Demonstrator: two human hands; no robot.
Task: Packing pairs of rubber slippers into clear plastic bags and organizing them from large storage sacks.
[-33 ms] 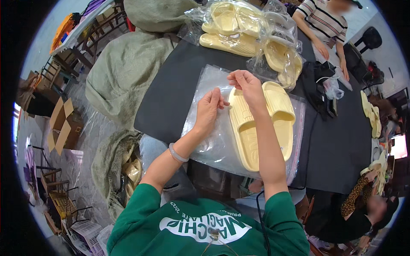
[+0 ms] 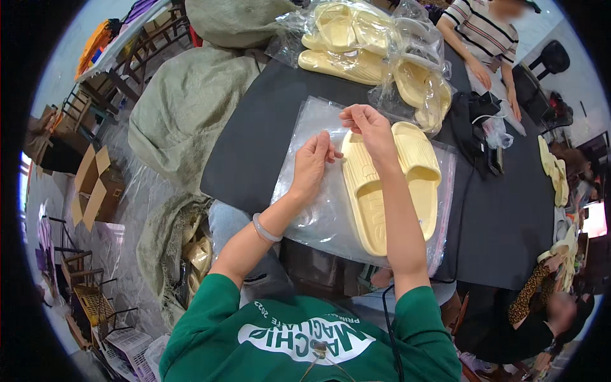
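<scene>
A pair of pale yellow slide slippers lies side by side, toes away from me: the left slipper (image 2: 368,219) and the right slipper (image 2: 415,141). Beneath them is a stack of clear plastic bags (image 2: 305,213) on the dark table (image 2: 248,149). My left hand (image 2: 313,160) hovers over the bags, just left of the left slipper, its fingers curled and pinched. Above the slippers' toe end, my right hand (image 2: 372,130) is also pinched, and its forearm crosses over the pair. Whatever either hand may hold is too small to make out.
Bagged yellow slippers (image 2: 347,48) are piled at the table's far edge. Green-grey sacks (image 2: 184,114) bulge along the left. A black bag (image 2: 468,130) lies to the right, near a co-worker's hands (image 2: 480,75). An opened carton (image 2: 98,184) stands on the floor.
</scene>
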